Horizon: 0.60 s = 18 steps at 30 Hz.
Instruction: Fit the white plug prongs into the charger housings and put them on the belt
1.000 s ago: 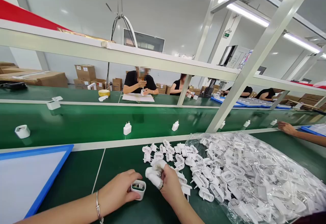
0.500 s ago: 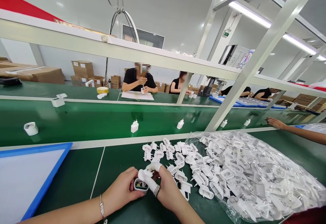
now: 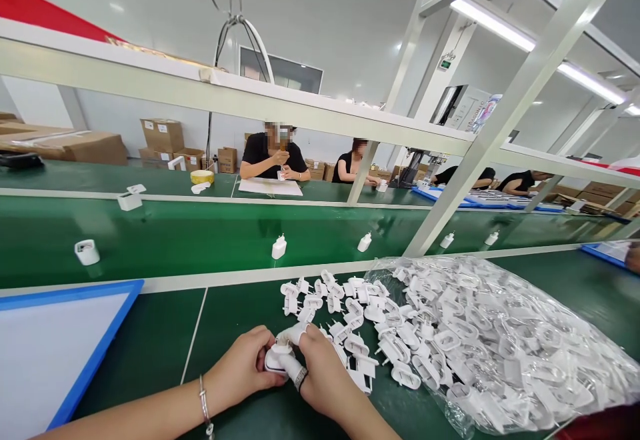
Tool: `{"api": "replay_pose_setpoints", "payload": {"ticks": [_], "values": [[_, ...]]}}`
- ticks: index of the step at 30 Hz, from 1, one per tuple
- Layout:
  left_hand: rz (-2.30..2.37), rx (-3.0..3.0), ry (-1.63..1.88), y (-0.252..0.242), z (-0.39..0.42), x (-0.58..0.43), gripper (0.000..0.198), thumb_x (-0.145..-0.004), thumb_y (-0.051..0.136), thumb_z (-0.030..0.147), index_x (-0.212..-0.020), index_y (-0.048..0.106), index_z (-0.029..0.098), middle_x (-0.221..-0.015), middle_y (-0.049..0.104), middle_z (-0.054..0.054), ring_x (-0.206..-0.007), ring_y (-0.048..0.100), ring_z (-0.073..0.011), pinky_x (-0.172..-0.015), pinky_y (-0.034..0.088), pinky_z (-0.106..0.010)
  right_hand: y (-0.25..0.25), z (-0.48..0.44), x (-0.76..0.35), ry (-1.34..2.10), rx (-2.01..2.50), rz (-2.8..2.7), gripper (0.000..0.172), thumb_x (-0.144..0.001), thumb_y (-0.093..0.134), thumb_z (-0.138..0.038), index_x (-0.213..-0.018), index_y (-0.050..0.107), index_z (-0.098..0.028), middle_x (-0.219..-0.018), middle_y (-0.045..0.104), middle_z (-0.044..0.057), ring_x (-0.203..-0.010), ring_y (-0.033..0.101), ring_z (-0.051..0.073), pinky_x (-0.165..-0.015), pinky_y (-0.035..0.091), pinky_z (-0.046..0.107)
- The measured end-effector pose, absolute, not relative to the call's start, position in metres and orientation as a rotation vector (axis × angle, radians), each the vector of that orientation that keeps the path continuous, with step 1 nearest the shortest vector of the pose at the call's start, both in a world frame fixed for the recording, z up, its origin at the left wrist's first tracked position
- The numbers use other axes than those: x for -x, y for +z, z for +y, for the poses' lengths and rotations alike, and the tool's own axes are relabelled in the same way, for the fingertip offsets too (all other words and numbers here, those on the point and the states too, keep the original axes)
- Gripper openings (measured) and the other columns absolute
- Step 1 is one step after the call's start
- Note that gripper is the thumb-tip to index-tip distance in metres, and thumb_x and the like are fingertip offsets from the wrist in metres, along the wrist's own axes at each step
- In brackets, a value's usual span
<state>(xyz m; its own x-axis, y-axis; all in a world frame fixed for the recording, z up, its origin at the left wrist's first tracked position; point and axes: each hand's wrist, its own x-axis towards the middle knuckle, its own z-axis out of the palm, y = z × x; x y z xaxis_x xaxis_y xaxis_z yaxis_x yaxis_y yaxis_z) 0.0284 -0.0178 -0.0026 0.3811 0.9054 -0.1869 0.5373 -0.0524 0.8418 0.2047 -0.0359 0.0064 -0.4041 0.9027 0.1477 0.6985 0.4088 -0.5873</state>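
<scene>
Your left hand (image 3: 239, 363) and right hand (image 3: 325, 377) clamp together on a white charger (image 3: 273, 361), just beside the plug pile (image 3: 333, 303); a loosened grip could drop it onto those prongs.

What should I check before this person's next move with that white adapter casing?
Left hand and right hand both grasp the white adapter casing: ok.
White covers on the right-hand fingers in place: ok.
Loose white plug pieces within reach: ok.
More pieces ready in the clear plastic bag: ok.
Inside of the casing: cannot tell, the hands hide it.
</scene>
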Motion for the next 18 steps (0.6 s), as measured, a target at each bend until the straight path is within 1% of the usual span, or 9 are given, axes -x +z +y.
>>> {"api": "replay_pose_setpoints", "payload": {"ticks": [2, 5, 9, 12, 15, 16, 18], "values": [[1.280, -1.731, 0.493, -0.001, -0.018, -0.029, 0.032, -0.059, 0.074, 0.018, -0.067, 0.044, 0.018, -0.073, 0.042, 0.006, -0.058, 0.039, -0.0092, -0.054, 0.028, -0.022, 0.007, -0.036, -0.205, 0.649, 1.363, -2.213, 0.011, -0.086, 0.059, -0.019, -0.097, 0.063, -0.019, -0.096, 0.060, 0.009, -0.089, 0.058, 0.022, -0.080, 0.046, 0.032], [1.285, -1.768, 0.512, -0.001, -0.019, -0.029, 0.031, -0.059, 0.073, 0.018, -0.067, 0.043, 0.018, -0.074, 0.043, 0.006, -0.060, 0.040, -0.0096, -0.055, 0.029, -0.022, 0.006, -0.036, -0.205, 0.596, 1.367, -2.243, 0.009, -0.085, 0.061, -0.019, -0.093, 0.062, -0.019, -0.097, 0.060, 0.008, -0.092, 0.056, 0.023, -0.083, 0.045, 0.033], [1.261, -1.786, 0.537, -0.002, -0.020, -0.028, 0.030, -0.059, 0.072, 0.020, -0.068, 0.044, 0.018, -0.073, 0.044, 0.006, -0.059, 0.040, -0.0093, -0.054, 0.030, -0.021, -0.002, -0.036, -0.205, 0.409, 1.380, -2.314, 0.009, -0.079, 0.061, -0.014, -0.087, 0.062, -0.019, -0.093, 0.060, 0.009, -0.098, 0.053, 0.028, -0.089, 0.041, 0.041], [1.236, -1.802, 0.567, -0.001, -0.023, -0.027, 0.025, -0.061, 0.068, 0.021, -0.070, 0.045, 0.019, -0.074, 0.045, 0.005, -0.059, 0.041, -0.0096, -0.053, 0.031, -0.021, -0.014, -0.037, -0.204, 0.318, 1.442, -2.374, 0.013, -0.070, 0.063, -0.010, -0.080, 0.061, -0.018, -0.088, 0.061, 0.011, -0.092, 0.053, 0.030, -0.086, 0.043, 0.044], [1.207, -1.840, 0.584, 0.002, -0.026, -0.025, 0.019, -0.065, 0.065, 0.022, -0.072, 0.048, 0.019, -0.076, 0.046, 0.004, -0.060, 0.043, -0.0103, -0.055, 0.033, -0.021, -0.027, -0.039, -0.201, 0.292, 1.481, -2.373, 0.020, -0.061, 0.065, -0.008, -0.078, 0.062, -0.018, -0.085, 0.062, 0.011, -0.089, 0.054, 0.030, -0.083, 0.044, 0.042], [1.199, -1.862, 0.577, 0.003, -0.026, -0.025, 0.016, -0.067, 0.064, 0.023, -0.073, 0.049, 0.019, -0.076, 0.047, 0.003, -0.060, 0.043, -0.0106, -0.055, 0.034, -0.022, -0.029, -0.040, -0.200, 0.287, 1.483, -2.355, 0.021, -0.060, 0.066, -0.008, -0.079, 0.062, -0.018, -0.084, 0.062, 0.011, -0.089, 0.054, 0.030, -0.083, 0.044, 0.042], [1.196, -1.918, 0.546, 0.006, -0.028, -0.024, 0.014, -0.072, 0.062, 0.027, -0.073, 0.051, 0.019, -0.077, 0.049, 0.002, -0.062, 0.045, -0.0117, -0.057, 0.035, -0.022, -0.028, -0.041, -0.200, 0.304, 1.460, -2.307, 0.018, -0.066, 0.066, -0.012, -0.082, 0.063, -0.018, -0.084, 0.063, 0.010, -0.086, 0.056, 0.028, -0.081, 0.045, 0.039]]}}
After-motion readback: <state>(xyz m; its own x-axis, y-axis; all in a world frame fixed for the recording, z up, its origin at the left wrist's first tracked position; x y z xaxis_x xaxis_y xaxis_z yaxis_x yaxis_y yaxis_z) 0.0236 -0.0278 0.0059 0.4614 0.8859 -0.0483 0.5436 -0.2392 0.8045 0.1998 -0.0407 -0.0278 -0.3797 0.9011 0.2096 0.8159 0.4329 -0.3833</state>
